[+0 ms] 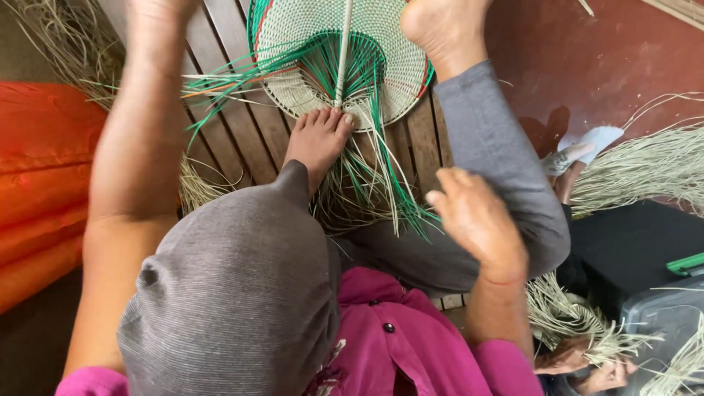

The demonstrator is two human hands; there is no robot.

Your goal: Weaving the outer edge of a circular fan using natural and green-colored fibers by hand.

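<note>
A round woven piece [308,29], cream with green and red bands, lies on a slatted wooden bench [242,139]. A pale stick [343,51] runs down its middle. Loose green and cream strands [367,176] fan out from it toward me. My bare foot [319,139] presses on its near edge, and my other foot [440,29] rests on its right side. My left hand [158,18] reaches to the top edge, left of the weaving, and is cut off there. My right hand [477,220] hovers over my grey-trousered knee beside the strand ends, fingers loosely bent, nothing seen in it.
Orange cloth [37,176] lies at the left. Pale straw bundles [645,165] lie on the red floor [572,66] at the right. A black box [631,242] and a clear plastic container [660,315] stand lower right, where another person's hands [579,363] hold straw.
</note>
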